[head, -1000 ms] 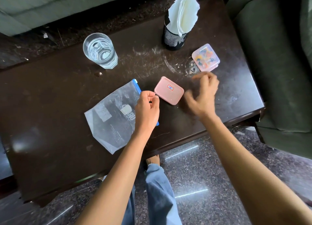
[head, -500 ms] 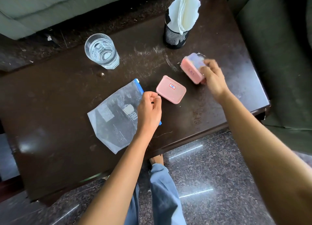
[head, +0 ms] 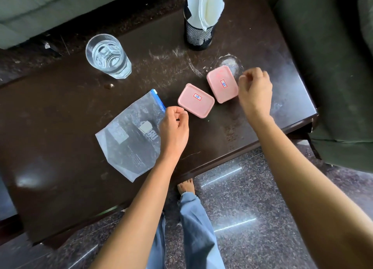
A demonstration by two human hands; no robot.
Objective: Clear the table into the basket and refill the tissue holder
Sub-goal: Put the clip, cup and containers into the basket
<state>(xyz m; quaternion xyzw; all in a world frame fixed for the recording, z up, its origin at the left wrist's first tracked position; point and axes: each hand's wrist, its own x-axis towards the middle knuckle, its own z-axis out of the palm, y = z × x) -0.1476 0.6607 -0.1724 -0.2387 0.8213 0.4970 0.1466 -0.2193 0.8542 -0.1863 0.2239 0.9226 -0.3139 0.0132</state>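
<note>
Lying at frame centre on the dark wooden table (head: 60,127), two pink rectangular plastic boxes (head: 196,100) (head: 222,84) sit side by side. The right hand (head: 254,91), fingers loosely curled and holding nothing, hovers just beside the right box; the left hand (head: 175,125) pinches the clear plastic zip bag (head: 129,135) at its blue edge.

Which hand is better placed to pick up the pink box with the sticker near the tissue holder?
Probably the right hand: it hovers beside that pink box; the left hand is over the plastic bag.
</note>
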